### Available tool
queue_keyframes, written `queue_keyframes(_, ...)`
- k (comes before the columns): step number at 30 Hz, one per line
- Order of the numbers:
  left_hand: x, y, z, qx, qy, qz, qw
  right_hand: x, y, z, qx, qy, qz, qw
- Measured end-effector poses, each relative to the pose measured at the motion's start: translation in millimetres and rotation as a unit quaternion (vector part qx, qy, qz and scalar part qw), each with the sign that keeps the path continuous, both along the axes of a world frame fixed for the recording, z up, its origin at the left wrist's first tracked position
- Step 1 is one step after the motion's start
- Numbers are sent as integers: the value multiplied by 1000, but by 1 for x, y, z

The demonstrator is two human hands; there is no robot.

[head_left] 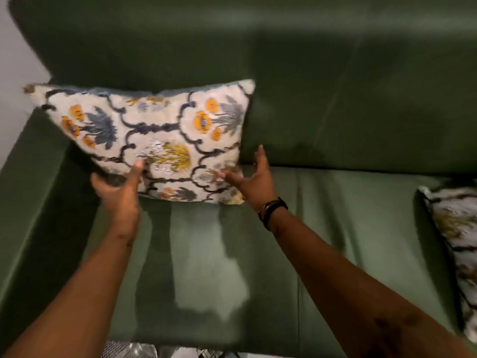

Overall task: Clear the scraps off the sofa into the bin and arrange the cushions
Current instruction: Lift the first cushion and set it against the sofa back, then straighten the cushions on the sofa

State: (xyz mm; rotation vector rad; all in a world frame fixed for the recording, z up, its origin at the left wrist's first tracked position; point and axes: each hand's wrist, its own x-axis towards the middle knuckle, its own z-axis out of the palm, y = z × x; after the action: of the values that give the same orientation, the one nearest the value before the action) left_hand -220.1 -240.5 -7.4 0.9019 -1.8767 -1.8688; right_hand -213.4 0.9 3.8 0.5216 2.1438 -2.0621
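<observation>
Green sofa (335, 228): left hand (117, 192) grips floral cushion (154, 135); right hand (254, 179) open beside it.

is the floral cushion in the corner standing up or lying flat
Standing up: the floral cushion leans against the sofa back, its lower edge on the seat, steadied by the left hand.

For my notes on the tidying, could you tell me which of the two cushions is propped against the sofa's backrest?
The floral cushion by the sofa's left arm, between both hands; the other cushion lies at the right edge.
</observation>
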Motion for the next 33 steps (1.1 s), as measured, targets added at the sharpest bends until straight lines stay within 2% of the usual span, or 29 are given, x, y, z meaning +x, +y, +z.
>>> queue_keyframes(2,27,70,0,1,-2,37,999,29,40,9,63,-17,-56,996)
queue_keyframes(3,42,117,-3,-3,-31,0,1000,51,70,10,74,-27,-95,992)
queue_keyframes(5,75,218,-6,-15,-111,-175,978,107,136,10,93,-57,-183,977)
queue_keyframes(7,99,310,-9,-60,-152,-363,917,166,203,5,126,-92,-288,945)
queue_keyframes(9,109,400,-9,-104,-143,-508,843,223,275,0,159,-136,-429,879)
queue_keyframes(11,112,479,-7,-112,-133,-605,777,273,338,-7,160,-163,-564,794)
queue_keyframes(13,104,544,-6,-118,-126,-649,741,303,383,-14,132,-202,-626,741)
queue_keyframes(15,85,609,-11,-109,-125,-676,718,319,425,-28,87,-213,-628,744)
queue_keyframes(18,48,685,-19,-93,-149,-729,661,312,467,-45,47,-153,-599,784)
queue_keyframes(21,29,729,-25,-90,-177,-777,598,299,494,-49,3,-92,-612,786)
queue_keyframes(22,27,733,-25,-83,-182,-782,590,297,497,-51,-24,-74,-620,781)
queue_keyframes(24,29,733,-22,-56,-178,-759,624,296,502,-51,-58,-45,-621,780)
queue_keyframes(27,39,699,-5,-11,-137,-711,690,298,504,-47,-76,-10,-582,809)
queue_keyframes(28,45,678,-1,-6,-120,-691,712,298,504,-43,-72,-13,-563,823)
queue_keyframes(30,61,628,0,16,-86,-616,783,293,505,-31,-46,-19,-509,860)
queue_keyframes(31,69,601,0,21,-71,-568,820,285,509,-26,-36,-9,-468,883)
queue_keyframes(33,81,556,-3,16,-47,-490,871,261,517,-19,0,11,-380,925)
